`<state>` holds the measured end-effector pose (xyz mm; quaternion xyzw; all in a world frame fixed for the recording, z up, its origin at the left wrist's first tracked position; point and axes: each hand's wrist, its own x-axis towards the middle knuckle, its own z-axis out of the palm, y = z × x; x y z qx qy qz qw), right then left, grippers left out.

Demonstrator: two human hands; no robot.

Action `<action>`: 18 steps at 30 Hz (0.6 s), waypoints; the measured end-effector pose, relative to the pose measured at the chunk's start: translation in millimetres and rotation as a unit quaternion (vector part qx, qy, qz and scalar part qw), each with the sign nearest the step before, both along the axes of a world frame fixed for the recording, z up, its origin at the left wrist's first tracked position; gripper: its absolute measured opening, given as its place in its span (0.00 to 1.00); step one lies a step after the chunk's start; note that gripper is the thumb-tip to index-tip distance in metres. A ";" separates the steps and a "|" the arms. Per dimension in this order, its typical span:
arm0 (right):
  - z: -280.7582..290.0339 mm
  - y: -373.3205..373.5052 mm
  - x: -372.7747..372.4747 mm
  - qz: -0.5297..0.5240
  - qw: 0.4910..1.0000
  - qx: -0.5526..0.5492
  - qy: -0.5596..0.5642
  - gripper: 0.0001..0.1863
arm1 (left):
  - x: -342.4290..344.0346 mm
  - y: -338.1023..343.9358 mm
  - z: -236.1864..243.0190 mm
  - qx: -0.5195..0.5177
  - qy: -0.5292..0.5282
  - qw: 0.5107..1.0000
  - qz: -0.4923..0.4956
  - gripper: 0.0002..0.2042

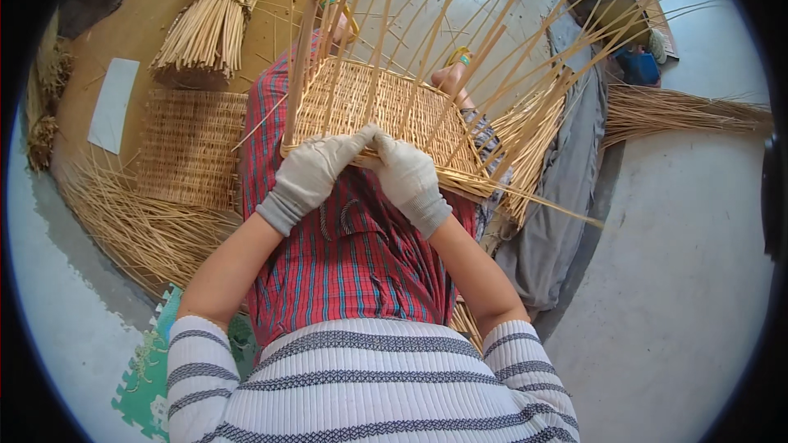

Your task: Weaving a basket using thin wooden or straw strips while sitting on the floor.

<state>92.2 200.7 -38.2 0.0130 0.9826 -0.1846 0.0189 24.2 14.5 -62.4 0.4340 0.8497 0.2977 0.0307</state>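
Note:
A half-woven wicker basket [394, 102] lies across my lap, its flat woven base facing up and tall wooden stakes rising from its edges. Both my hands wear whitish work gloves with grey cuffs. My left hand [316, 171] is closed on the basket's near rim, fingertips pinching the edge around its middle. Right beside it my right hand [406, 176] grips the same rim, the two thumbs and fingers almost meeting. Whatever thin strand lies under the fingertips is hidden. One loose wicker strand [546, 203] sticks out to the right from the near corner.
A tied bundle of wicker rods [215, 23] stands at the upper left, above a woven panel [193, 143] and a white sheet [115, 107]. Loose rods [135, 217] lie at left, more wicker [681, 112] at right beside a grey cloth [558, 197]. A green foam mat [152, 385] is lower left.

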 end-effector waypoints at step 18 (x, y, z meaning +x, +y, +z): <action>85.1 21.8 -101.6 -0.022 0.990 -0.104 0.087 0.36 | 6.0 15.4 0.5 -0.008 -0.019 0.998 0.056 0.33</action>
